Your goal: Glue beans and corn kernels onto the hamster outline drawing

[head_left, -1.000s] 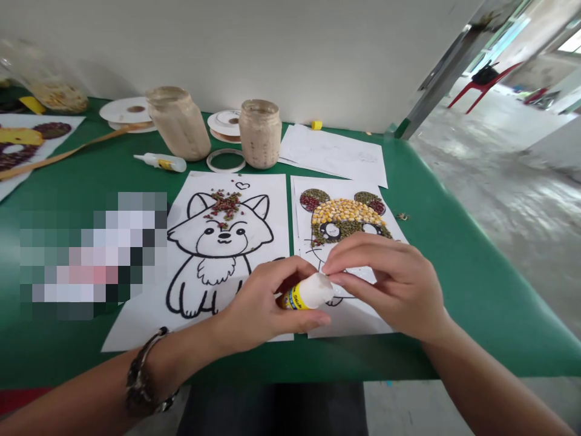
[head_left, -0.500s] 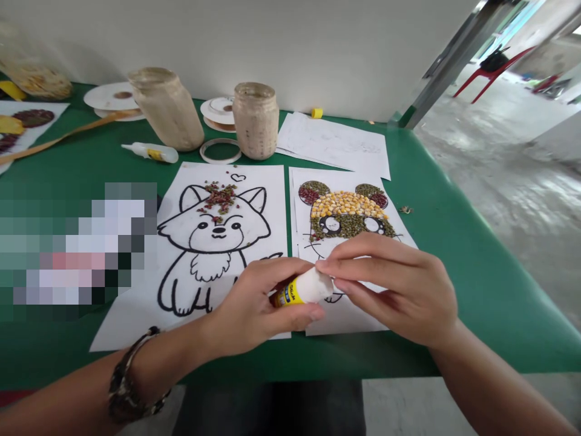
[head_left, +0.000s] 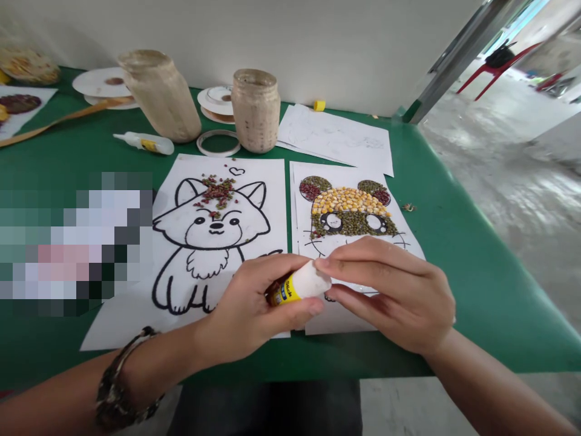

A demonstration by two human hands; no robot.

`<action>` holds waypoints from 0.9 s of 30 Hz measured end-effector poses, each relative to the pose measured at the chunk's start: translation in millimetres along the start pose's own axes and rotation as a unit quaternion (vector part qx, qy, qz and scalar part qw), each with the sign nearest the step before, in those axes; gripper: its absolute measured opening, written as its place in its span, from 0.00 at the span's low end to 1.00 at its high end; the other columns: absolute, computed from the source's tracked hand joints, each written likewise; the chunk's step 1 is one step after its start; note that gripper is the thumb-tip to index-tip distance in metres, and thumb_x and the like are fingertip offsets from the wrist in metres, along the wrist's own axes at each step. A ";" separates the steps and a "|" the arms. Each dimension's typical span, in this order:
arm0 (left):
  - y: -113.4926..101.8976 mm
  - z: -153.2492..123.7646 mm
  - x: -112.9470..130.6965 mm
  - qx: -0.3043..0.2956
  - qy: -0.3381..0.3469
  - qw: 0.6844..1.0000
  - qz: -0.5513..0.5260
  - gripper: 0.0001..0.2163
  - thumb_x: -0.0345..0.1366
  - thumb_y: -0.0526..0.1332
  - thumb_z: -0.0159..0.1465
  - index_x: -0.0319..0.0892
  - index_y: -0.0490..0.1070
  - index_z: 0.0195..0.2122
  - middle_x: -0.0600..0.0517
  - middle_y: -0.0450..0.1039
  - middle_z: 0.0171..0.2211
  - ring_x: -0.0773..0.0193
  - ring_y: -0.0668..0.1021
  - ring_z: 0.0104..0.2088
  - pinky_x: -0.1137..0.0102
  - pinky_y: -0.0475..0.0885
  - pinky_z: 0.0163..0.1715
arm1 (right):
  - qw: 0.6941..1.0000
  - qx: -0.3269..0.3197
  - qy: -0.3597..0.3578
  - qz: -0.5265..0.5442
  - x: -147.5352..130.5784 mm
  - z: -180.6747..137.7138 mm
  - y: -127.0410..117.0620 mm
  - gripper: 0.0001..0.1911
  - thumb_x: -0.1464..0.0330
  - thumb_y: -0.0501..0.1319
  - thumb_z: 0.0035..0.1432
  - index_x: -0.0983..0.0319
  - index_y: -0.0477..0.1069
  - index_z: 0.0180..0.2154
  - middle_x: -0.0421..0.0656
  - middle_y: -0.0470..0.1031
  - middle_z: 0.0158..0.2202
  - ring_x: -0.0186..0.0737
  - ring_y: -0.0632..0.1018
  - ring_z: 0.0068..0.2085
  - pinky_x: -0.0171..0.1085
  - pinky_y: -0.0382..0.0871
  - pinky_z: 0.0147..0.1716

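My left hand [head_left: 240, 309] is wrapped round a glue stick [head_left: 305, 284] with a yellow label and a white end. The fingertips of my right hand [head_left: 399, 297] pinch that white end. Under my hands lie two drawings. The fox drawing [head_left: 211, 242] on the left has a pile of red and green beans [head_left: 218, 192] on its forehead. On the right, the animal drawing [head_left: 313, 245] has corn kernels [head_left: 351, 200] on its head, and green beans [head_left: 358, 224] round its eyes. My right hand hides its lower part.
Two cloudy jars [head_left: 163, 97] [head_left: 256, 112] stand at the back, by white spools [head_left: 97, 85], a tape ring [head_left: 218, 143] and a glue bottle [head_left: 144, 142]. Paper sheets [head_left: 336, 136] and a yellow cap [head_left: 319, 105] lie back right. A pixelated patch covers the left side.
The view has shifted slightly, so the table things sit a little higher. Both hands keep their hold on the glue stick, which has tilted slightly.
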State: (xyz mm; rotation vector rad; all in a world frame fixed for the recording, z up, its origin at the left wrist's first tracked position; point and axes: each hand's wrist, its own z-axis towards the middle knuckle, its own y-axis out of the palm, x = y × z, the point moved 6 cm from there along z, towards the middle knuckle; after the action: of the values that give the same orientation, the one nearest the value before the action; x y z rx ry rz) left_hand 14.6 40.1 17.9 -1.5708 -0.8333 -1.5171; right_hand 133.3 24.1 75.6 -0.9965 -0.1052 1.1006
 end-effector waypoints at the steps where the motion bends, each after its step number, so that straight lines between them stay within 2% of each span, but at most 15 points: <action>1: -0.2 -0.1 0.7 0.002 0.005 1.000 0.009 0.08 0.37 0.61 0.54 0.40 0.71 0.34 0.58 0.66 0.17 0.72 0.67 0.16 0.79 0.62 0.14 | 1.000 0.000 0.001 0.002 0.1 0.1 -0.3 0.09 0.73 0.60 0.54 0.59 0.73 0.39 0.42 0.74 0.33 0.32 0.76 0.32 0.31 0.73 0.32; 5: 0.4 -0.1 1.1 0.001 0.012 0.999 0.032 0.07 0.36 0.61 0.55 0.40 0.72 0.34 0.59 0.65 0.16 0.73 0.64 0.15 0.79 0.59 0.13 | 1.000 -0.014 0.003 0.005 1.2 0.6 -1.3 0.07 0.72 0.60 0.54 0.59 0.73 0.37 0.42 0.74 0.32 0.32 0.76 0.32 0.31 0.73 0.31; 10: 1.8 0.4 1.0 -0.006 0.019 0.999 0.039 0.06 0.35 0.61 0.55 0.40 0.71 0.33 0.59 0.65 0.17 0.74 0.65 0.16 0.79 0.59 0.14 | 0.999 -0.026 0.000 0.024 0.7 1.1 -2.2 0.07 0.73 0.59 0.55 0.60 0.72 0.36 0.42 0.75 0.32 0.30 0.75 0.31 0.29 0.73 0.31; 15: 2.4 0.3 -0.8 -0.004 0.013 1.000 0.015 0.06 0.35 0.61 0.55 0.40 0.70 0.32 0.59 0.64 0.18 0.74 0.65 0.16 0.80 0.60 0.14 | 1.000 -0.010 0.004 0.023 0.6 1.4 -3.4 0.06 0.74 0.60 0.53 0.61 0.73 0.34 0.42 0.75 0.31 0.29 0.76 0.31 0.28 0.74 0.31; 22: 1.1 1.1 -2.5 0.005 0.019 0.999 0.036 0.06 0.36 0.61 0.55 0.40 0.68 0.30 0.59 0.62 0.18 0.73 0.66 0.18 0.79 0.62 0.16 | 1.000 0.011 -0.019 0.003 -0.8 2.6 -5.8 0.03 0.75 0.62 0.51 0.64 0.72 0.32 0.43 0.75 0.29 0.29 0.76 0.30 0.27 0.73 0.30; 27: -0.3 1.1 -2.9 0.019 0.000 1.000 0.000 0.06 0.36 0.61 0.54 0.40 0.68 0.31 0.59 0.64 0.20 0.73 0.67 0.18 0.80 0.63 0.16 | 1.000 0.019 -0.006 0.022 1.0 3.5 -4.9 0.04 0.76 0.61 0.51 0.63 0.72 0.32 0.42 0.76 0.29 0.29 0.76 0.31 0.28 0.73 0.30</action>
State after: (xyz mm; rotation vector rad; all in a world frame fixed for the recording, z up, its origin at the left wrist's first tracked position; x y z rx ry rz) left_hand 14.7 41.4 15.0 -1.5436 -0.8573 -1.4919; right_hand 135.3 26.6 80.8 -0.9618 -0.0734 1.1445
